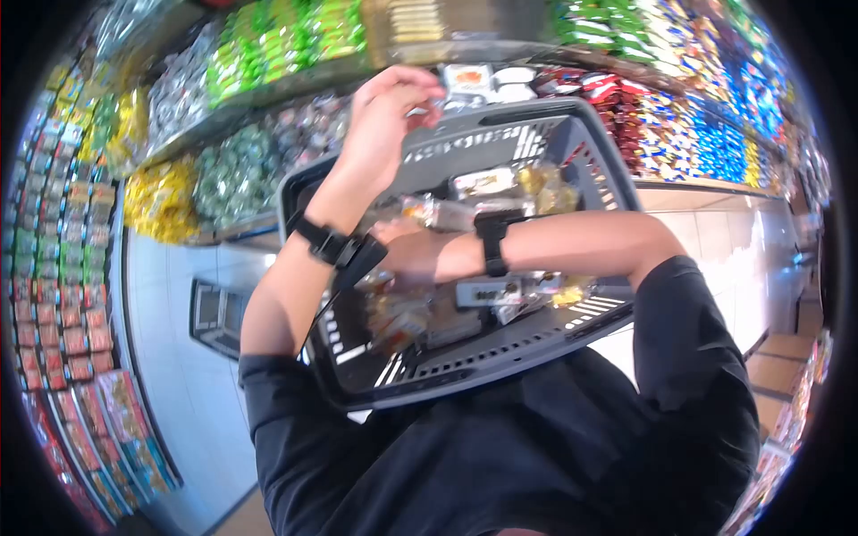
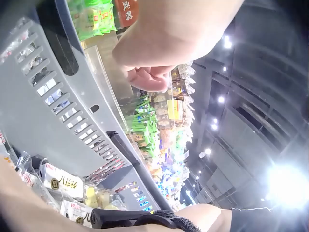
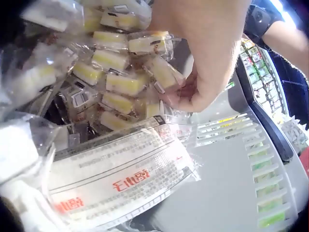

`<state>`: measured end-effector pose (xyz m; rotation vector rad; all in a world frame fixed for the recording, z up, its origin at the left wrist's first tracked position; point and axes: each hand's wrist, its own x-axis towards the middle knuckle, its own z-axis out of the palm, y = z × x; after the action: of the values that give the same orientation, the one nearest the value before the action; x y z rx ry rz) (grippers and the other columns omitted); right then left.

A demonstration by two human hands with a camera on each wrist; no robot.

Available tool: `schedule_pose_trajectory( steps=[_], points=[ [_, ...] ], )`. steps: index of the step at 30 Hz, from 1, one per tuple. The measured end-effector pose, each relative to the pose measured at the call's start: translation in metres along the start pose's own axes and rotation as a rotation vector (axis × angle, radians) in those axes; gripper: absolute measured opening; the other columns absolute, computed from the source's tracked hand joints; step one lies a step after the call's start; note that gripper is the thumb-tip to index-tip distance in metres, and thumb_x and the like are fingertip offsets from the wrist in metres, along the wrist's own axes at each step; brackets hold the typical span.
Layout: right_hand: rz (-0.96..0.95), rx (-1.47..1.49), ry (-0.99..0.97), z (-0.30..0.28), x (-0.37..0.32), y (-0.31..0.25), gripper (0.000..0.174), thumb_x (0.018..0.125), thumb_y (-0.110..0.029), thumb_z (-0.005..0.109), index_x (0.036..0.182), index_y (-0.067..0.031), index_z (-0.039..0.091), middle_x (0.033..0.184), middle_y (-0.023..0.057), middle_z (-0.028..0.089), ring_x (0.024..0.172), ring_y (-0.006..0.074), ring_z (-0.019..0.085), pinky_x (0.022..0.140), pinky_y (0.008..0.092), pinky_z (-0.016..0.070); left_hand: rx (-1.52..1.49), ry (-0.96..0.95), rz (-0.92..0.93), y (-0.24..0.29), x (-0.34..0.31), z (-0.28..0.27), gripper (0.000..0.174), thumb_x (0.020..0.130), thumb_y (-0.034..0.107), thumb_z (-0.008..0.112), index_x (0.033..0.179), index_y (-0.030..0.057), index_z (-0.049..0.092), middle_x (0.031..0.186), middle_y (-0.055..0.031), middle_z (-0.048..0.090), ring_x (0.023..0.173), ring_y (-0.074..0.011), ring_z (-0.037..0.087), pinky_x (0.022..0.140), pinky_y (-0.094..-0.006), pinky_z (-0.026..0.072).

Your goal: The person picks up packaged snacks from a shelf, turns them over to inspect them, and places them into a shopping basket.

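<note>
Above the far rim of a grey basket, my left hand is raised with loosely bent fingers. In the left wrist view the left hand shows bent fingertips and nothing in them. My right hand reaches across into the basket's left part, under the left forearm. Seen from the right wrist, the right hand pinches a small clear wrapper with a pale yellow piece. Similar wrapped pieces lie beside it, and a white packet with red print lies below.
White boxes and other packets lie in the basket. Beyond its far rim, shelves hold green packs, yellow bags and red packs. Small packs hang on a rack at left. Another dark basket is on the tiled floor.
</note>
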<state>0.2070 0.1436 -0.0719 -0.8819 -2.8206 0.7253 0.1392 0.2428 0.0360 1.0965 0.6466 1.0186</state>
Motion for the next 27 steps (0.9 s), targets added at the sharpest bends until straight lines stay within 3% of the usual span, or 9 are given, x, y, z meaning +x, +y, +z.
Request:
schedule_pose_trajectory(
  steps=[8, 11, 16, 19, 21, 22, 24, 25, 27],
  points=[
    [0.167, 0.243, 0.216, -0.066, -0.034, 0.005, 0.059, 0.054, -0.038, 0.087, 0.095, 0.0018, 0.071, 0.093, 0.0229, 0.072, 0.093, 0.0396, 0.069, 0.083, 0.0452, 0.0566, 0.086, -0.09, 0.048, 0.021, -0.003, 0.012, 0.003, 0.094, 0.004, 0.059, 0.095, 0.0016, 0.058, 0.084, -0.0043, 0.054, 0.074, -0.0131, 0.05, 0.067, -0.026, 0.0387],
    [0.303, 0.37, -0.058, -0.123, -0.06, 0.024, 0.06, 0.06, -0.037, 0.088, 0.095, 0.0075, 0.069, 0.087, 0.0173, 0.072, 0.081, 0.0298, 0.07, 0.073, 0.0379, 0.0564, 0.077, -0.12, 0.096, 0.02, -0.003, 0.003, 0.012, 0.099, 0.011, 0.055, 0.105, 0.0007, 0.056, 0.095, -0.0094, 0.058, 0.082, -0.0177, 0.055, 0.077, -0.0305, 0.0443],
    [0.313, 1.235, 0.402, -0.172, -0.111, 0.044, 0.049, 0.077, -0.03, 0.086, 0.108, 0.0019, 0.064, 0.099, 0.0091, 0.067, 0.091, 0.0141, 0.065, 0.072, 0.0307, 0.0523, -0.274, 0.036, -0.158, 0.024, -0.006, 0.015, 0.06, 0.103, 0.047, 0.048, 0.136, -0.0021, 0.053, 0.134, -0.0184, 0.055, 0.121, -0.0269, 0.054, 0.105, -0.036, 0.0415],
    [0.36, 1.591, 0.687, -0.17, -0.112, 0.026, 0.054, 0.089, -0.031, 0.075, 0.131, -0.0043, 0.052, 0.113, 0.0057, 0.063, 0.098, 0.0114, 0.063, 0.077, 0.0275, 0.052, -0.559, -0.3, -0.278, 0.005, -0.014, 0.026, 0.079, 0.102, 0.062, 0.042, 0.148, -0.0012, 0.041, 0.145, -0.0165, 0.05, 0.134, -0.0281, 0.049, 0.113, -0.0407, 0.038],
    [0.245, 1.605, 0.634, -0.148, -0.103, 0.044, 0.053, 0.094, -0.036, 0.069, 0.133, -0.0038, 0.054, 0.116, 0.0072, 0.064, 0.1, 0.0108, 0.062, 0.081, 0.0287, 0.0514, -0.446, -0.302, -0.288, -0.009, -0.012, 0.026, 0.074, 0.104, 0.061, 0.037, 0.148, 0.0011, 0.041, 0.147, -0.0146, 0.049, 0.134, -0.0275, 0.049, 0.112, -0.0428, 0.0394],
    [0.413, 1.449, 0.668, -0.153, -0.114, 0.028, 0.056, 0.098, -0.04, 0.065, 0.133, 0.0028, 0.055, 0.112, 0.0054, 0.065, 0.099, 0.0112, 0.062, 0.082, 0.0274, 0.051, -0.117, -0.322, -0.166, -0.017, -0.011, 0.025, 0.063, 0.107, 0.052, 0.037, 0.147, 0.0031, 0.042, 0.145, -0.0135, 0.052, 0.132, -0.0262, 0.051, 0.111, -0.0417, 0.0419],
    [0.355, 1.096, 0.699, -0.14, -0.111, 0.032, 0.052, 0.101, -0.047, 0.059, 0.118, 0.0021, 0.066, 0.102, 0.0053, 0.07, 0.093, 0.0096, 0.062, 0.078, 0.0276, 0.0509, -0.279, -0.078, -0.399, -0.017, -0.022, 0.042, 0.053, 0.108, 0.047, 0.041, 0.144, 0.0074, 0.046, 0.138, -0.0093, 0.057, 0.125, -0.0206, 0.058, 0.105, -0.0365, 0.0484],
    [0.528, 1.074, 0.565, -0.143, -0.112, 0.028, 0.059, 0.1, -0.054, 0.055, 0.112, 0.0026, 0.068, 0.098, 0.0157, 0.069, 0.092, 0.018, 0.065, 0.08, 0.0369, 0.0516, -0.147, -0.044, -0.432, -0.019, -0.025, 0.042, 0.054, 0.108, 0.048, 0.042, 0.143, 0.0079, 0.048, 0.135, -0.0076, 0.06, 0.123, -0.0197, 0.059, 0.103, -0.0359, 0.0499],
    [0.557, 0.963, 0.653, -0.148, -0.115, 0.014, 0.052, 0.101, -0.047, 0.054, 0.111, 0.002, 0.068, 0.094, 0.0171, 0.069, 0.087, 0.0244, 0.066, 0.079, 0.0385, 0.0517, -0.214, -0.046, -0.442, -0.03, -0.022, 0.04, 0.055, 0.107, 0.05, 0.044, 0.142, 0.0087, 0.05, 0.132, -0.0061, 0.063, 0.123, -0.0198, 0.06, 0.104, -0.0372, 0.0493]
  ],
)
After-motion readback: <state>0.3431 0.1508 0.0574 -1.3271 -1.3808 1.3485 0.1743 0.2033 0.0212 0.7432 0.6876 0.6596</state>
